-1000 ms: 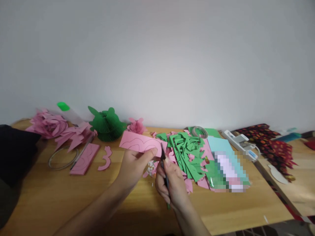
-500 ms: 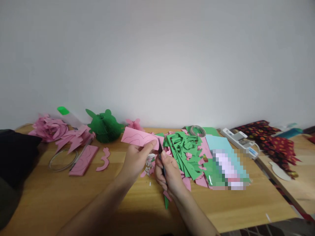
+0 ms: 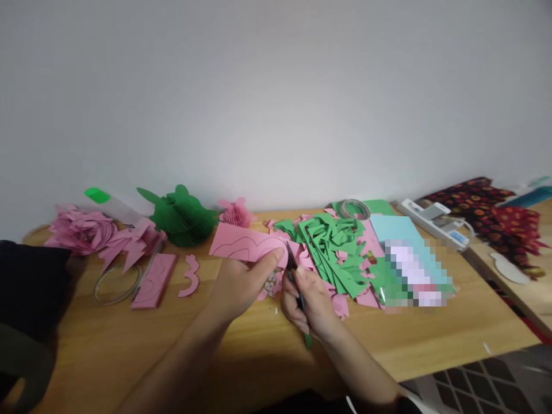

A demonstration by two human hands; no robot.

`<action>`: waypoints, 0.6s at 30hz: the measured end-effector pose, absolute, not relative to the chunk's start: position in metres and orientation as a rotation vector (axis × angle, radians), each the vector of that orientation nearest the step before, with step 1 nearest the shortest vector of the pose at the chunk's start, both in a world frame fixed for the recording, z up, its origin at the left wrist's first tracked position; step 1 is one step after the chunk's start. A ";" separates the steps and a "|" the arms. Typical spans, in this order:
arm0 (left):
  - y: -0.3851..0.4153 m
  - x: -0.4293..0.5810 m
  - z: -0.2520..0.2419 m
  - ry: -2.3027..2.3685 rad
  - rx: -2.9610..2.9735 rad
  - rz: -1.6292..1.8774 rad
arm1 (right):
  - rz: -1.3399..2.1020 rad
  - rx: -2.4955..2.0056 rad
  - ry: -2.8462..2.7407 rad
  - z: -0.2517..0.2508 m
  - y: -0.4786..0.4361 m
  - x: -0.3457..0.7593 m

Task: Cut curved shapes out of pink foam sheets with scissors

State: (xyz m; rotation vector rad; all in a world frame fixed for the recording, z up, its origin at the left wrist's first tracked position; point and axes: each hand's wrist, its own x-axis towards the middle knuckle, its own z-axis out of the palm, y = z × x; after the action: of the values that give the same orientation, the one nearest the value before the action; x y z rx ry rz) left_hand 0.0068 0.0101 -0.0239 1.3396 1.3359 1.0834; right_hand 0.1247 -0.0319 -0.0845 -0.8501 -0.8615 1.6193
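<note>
My left hand (image 3: 244, 284) pinches a pink paper strip (image 3: 245, 245) with pencilled curves, held just above the wooden table (image 3: 129, 345). My right hand (image 3: 313, 305) is closed round green-handled scissors (image 3: 298, 287), whose dark blades meet the strip's right end by my left thumb. A heap of green paper offcuts (image 3: 334, 253) mixed with pink scraps lies just right of both hands. Small pink bits lie under the hands.
On the left lie a pink paper pile (image 3: 92, 233), a wire ring (image 3: 112, 284), a stack of pink strips (image 3: 154, 280), a cut pink curve (image 3: 191, 276), a green honeycomb paper shape (image 3: 183, 215) and a small pink one (image 3: 235, 213). At the right are a tape roll (image 3: 356, 208), light blue sheets (image 3: 394, 230), a power strip (image 3: 433, 221) and patterned cloth (image 3: 495, 221).
The view shifted, sliding the table contents a little left and up. My hands keep their grip, and the scissors stay at the strip's right end.
</note>
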 end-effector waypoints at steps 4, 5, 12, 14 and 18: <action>0.010 0.006 -0.022 1.329 1.337 1.077 | 1.637 -0.840 -0.859 -0.084 -0.034 0.125; 0.009 0.007 -0.022 1.331 1.325 1.100 | 1.643 -0.837 -0.851 -0.084 -0.035 0.125; 0.008 0.008 -0.019 1.326 1.305 1.111 | 1.653 -0.789 -0.831 -0.080 -0.037 0.126; 0.008 0.007 -0.020 1.317 1.315 1.077 | 1.663 -0.750 -0.830 -0.080 -0.037 0.126; 0.008 0.007 -0.019 1.278 1.314 1.049 | 1.674 -0.711 -0.819 -0.081 -0.038 0.127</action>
State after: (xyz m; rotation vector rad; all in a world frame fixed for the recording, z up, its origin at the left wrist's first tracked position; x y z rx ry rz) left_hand 0.0065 0.0078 -0.0194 1.3144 1.2781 1.0495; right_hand 0.1266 -0.0379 -0.0812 -0.7114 -0.8193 1.6744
